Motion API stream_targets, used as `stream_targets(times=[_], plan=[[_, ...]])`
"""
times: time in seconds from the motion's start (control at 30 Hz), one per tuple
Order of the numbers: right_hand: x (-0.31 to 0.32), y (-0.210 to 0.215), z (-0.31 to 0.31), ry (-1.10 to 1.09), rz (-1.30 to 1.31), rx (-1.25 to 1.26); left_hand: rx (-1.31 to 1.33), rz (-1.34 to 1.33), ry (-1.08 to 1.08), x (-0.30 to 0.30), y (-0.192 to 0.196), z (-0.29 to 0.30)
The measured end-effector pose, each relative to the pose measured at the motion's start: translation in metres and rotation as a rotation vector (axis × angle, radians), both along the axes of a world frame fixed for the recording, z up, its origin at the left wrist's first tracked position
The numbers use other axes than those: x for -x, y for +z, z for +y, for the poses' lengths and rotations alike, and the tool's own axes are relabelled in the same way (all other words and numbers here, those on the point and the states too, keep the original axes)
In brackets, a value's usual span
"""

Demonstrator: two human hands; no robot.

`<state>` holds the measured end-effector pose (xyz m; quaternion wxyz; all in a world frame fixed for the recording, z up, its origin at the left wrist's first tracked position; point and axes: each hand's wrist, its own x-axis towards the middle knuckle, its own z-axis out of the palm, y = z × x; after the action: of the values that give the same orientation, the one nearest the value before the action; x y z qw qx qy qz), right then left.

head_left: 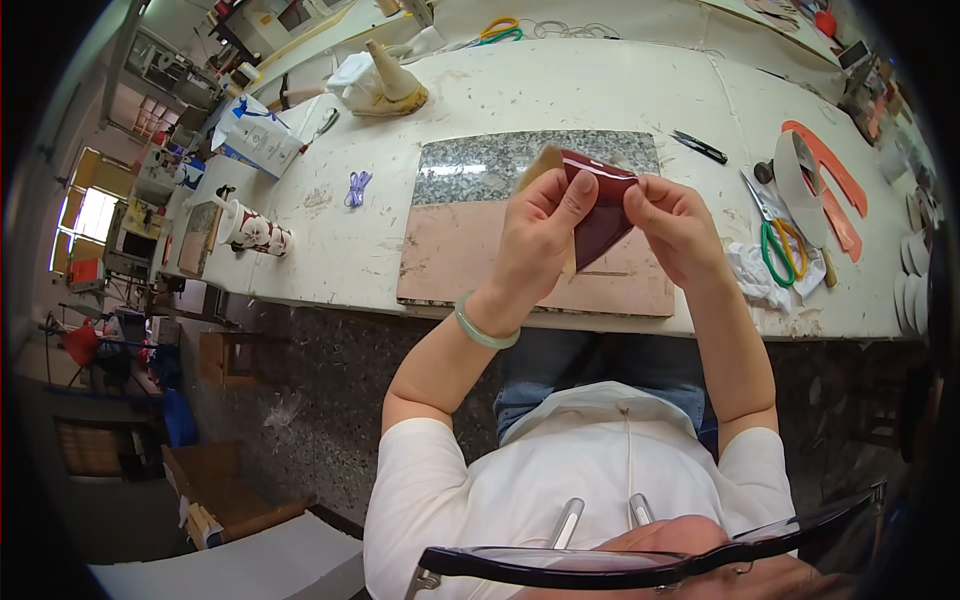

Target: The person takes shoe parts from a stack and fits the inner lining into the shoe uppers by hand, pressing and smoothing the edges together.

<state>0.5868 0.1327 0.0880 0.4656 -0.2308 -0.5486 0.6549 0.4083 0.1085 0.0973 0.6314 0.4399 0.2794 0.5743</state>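
Note:
A dark red, glossy piece of leather point(603, 228) with a tan underside is held up above the work board, folded or bent. My left hand point(535, 225) grips its left side, the thumb pressed on the red face. At the upper right corner my right hand point(682, 228) pinches the edge between thumb and fingers. Beneath both hands lies a speckled stone slab point(470, 165), its near part covered by a pinkish-brown sheet point(480, 250). The fingertips behind the leather are partly hidden.
Right of the board lie a black-handled cutter point(700, 147), scissors with green and yellow handles point(775, 245), white tape roll and orange strips point(825, 180). To the left are a patterned cup point(262, 233), a purple tied cord point(357, 189) and a glue pot point(390, 90).

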Motion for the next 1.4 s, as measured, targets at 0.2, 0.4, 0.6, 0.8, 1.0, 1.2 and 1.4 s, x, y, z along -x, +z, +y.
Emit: stream_targets(times=[0.2, 0.4, 0.6, 0.8, 1.0, 1.2, 1.4], plan=[[0.006, 0.011, -0.01, -0.396, -0.448, -0.614, 0.153, -0.104, -0.122, 0.004, 0.011, 0.006], [0.01, 0.004, -0.017, -0.519, -0.618, -1.005, 0.051, -0.279, -0.06, 0.007, -0.011, 0.008], [0.011, -0.018, -0.045, 0.094, -0.72, -0.937, 0.45, -0.335, 0.072, 0.028, -0.066, -0.038], [0.005, -0.033, 0.005, -0.049, -0.316, 0.143, 0.253, -0.524, -0.253, 0.064, -0.074, -0.073], [0.003, -0.021, 0.012, 0.207, -0.022, 0.24, 0.349, -0.014, -0.131, 0.088, -0.033, -0.058], [-0.015, -0.029, 0.027, 0.166, -0.578, -0.909, -0.9, 1.432, 0.095, 0.105, -0.013, -0.024], [-0.002, -0.037, -0.009, 0.092, -0.957, -1.177, -1.22, 1.683, 0.168, 0.085, -0.053, -0.047]])
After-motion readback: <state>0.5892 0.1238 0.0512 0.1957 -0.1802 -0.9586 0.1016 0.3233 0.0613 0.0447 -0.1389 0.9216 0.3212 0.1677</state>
